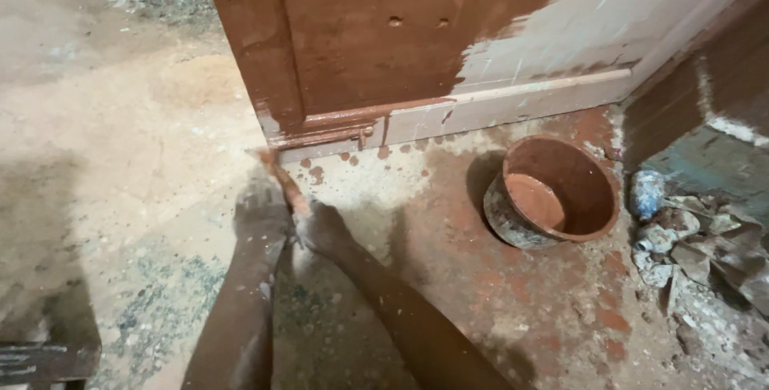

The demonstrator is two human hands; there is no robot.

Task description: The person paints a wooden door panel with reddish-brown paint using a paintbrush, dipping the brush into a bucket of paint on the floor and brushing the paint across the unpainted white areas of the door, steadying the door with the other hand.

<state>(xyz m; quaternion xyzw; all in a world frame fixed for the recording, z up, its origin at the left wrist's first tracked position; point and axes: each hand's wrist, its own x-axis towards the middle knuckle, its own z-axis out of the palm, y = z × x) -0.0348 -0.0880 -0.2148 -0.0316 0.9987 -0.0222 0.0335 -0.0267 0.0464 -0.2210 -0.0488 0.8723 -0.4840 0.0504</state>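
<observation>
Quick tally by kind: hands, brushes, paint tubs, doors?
Hands: 2 (left hand, right hand)
Brush: 1 (brush, held in both hands)
Paint tub: 1 (tub)
Door: 1 (door, partly painted brown)
Total: 5

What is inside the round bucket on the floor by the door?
The bucket holds a shallow pool of reddish-brown paint, and its inner walls are coated the same colour. The paint covers the bottom, so anything beneath it cannot be seen.

Red-brown paint is covering the left part of the door (pixel 376 46) while its right part is showing pale grey, and the bucket (pixel 553 194) is holding orange-brown paint over a brown-spattered tan floor (pixel 144 158).
</observation>
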